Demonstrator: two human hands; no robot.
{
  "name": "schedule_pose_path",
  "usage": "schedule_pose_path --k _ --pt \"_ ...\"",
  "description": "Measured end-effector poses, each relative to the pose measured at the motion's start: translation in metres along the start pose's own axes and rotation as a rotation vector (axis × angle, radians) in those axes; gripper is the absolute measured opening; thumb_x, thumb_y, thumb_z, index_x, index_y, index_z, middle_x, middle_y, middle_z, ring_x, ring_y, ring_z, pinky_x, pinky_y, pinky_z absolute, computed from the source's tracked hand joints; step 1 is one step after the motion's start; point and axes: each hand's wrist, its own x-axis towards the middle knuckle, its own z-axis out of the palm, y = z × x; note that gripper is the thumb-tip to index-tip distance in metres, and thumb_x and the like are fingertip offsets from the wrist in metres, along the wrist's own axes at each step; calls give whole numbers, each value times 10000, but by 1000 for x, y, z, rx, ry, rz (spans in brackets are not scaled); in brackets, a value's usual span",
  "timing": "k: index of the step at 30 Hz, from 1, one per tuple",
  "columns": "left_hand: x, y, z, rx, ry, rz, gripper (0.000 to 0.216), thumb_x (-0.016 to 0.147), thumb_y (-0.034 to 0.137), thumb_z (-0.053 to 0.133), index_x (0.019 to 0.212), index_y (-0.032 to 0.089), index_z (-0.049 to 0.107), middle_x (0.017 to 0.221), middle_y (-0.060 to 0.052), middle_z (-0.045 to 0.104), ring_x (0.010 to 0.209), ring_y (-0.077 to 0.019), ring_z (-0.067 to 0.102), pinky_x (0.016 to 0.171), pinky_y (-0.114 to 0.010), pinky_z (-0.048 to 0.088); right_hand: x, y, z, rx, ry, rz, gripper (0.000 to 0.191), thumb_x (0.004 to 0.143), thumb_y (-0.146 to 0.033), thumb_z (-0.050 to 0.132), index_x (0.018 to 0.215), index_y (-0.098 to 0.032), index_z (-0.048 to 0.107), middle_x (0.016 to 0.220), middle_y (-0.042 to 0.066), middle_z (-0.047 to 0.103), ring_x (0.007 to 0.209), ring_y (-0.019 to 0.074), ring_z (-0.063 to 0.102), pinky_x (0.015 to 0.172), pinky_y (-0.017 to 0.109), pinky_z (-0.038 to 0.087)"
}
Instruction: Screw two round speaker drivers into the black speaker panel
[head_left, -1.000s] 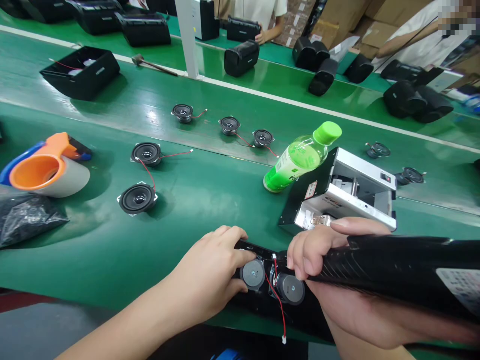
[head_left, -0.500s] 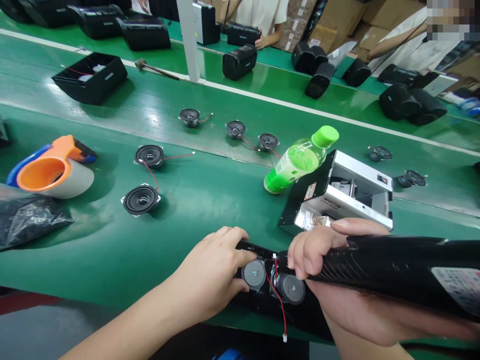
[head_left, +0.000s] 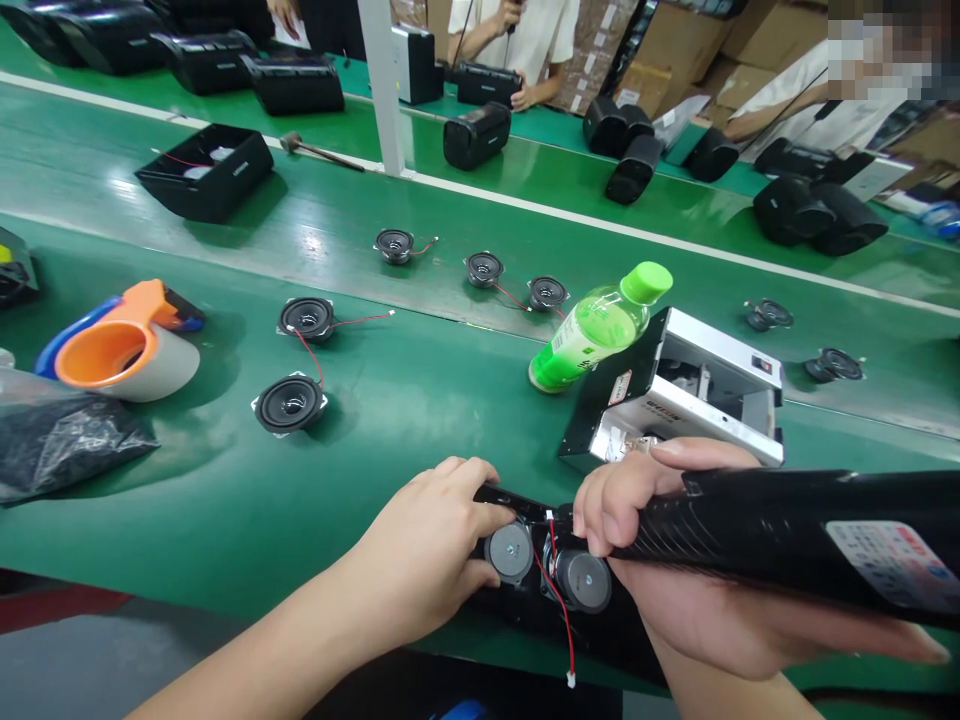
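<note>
My left hand is closed at the left end of a black panel, its fingers and thumb around a round speaker driver that lies magnet side up. A second speaker driver sits to the right on the same panel. Red wires with white plugs run between and past the two. In my right hand is a thick black electric screwdriver with a ridged grip and a white label. Its body lies nearly level, and my fingers hide its tip over the panel.
Behind the right hand stands a silver-and-black machine, with a green bottle beside it. Loose speaker drivers lie about. At left are an orange-rimmed holder and a plastic bag. Farther back are an open black housing, a hammer and co-workers.
The view has shifted slightly, so the bench items at left sit a little farther right and lower. Both hands keep their grips, and the screwdriver's rear end appears slightly turned.
</note>
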Motion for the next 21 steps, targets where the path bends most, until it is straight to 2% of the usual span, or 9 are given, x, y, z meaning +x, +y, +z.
schedule_pose_path --k 8,11,14,16,21 --pt "1 1 -1 11 -13 -10 388 866 308 947 1231 331 816 1409 -62 640 1243 -332 642 1059 -545 605 -4 9 2 54 -13 -21 676 872 -870 702 1139 -257 795 644 18 687 475 223 586 463 367 509" --pt "1 3 -3 17 -16 -12 391 873 312 942 1244 340 819 1420 -59 639 1246 -329 643 1066 -541 601 -7 17 1 45 -18 -38 734 845 -945 638 1101 -275 791 635 -5 676 459 199 587 458 344 498" --pt "2 5 -5 23 -25 -22 384 877 315 940 1243 333 824 1404 -62 647 1243 -326 647 1067 -535 600 -10 28 -2 51 -87 -40 842 783 -1046 546 1094 -301 785 661 -26 689 470 176 615 483 329 513" --pt "2 5 -6 35 -33 -29 424 878 320 940 1283 337 815 1390 -66 652 1236 -327 650 1060 -538 604 -10 34 -3 70 -122 -31 855 760 -1055 558 1116 -311 781 678 -32 705 498 170 636 508 322 529" --pt "2 5 -6 73 -29 -21 500 881 332 935 1357 349 783 1375 -66 656 1219 -334 656 1031 -546 622 -10 36 1 76 -102 -55 855 749 -1040 557 1107 -297 782 654 -37 704 483 150 615 491 293 510"
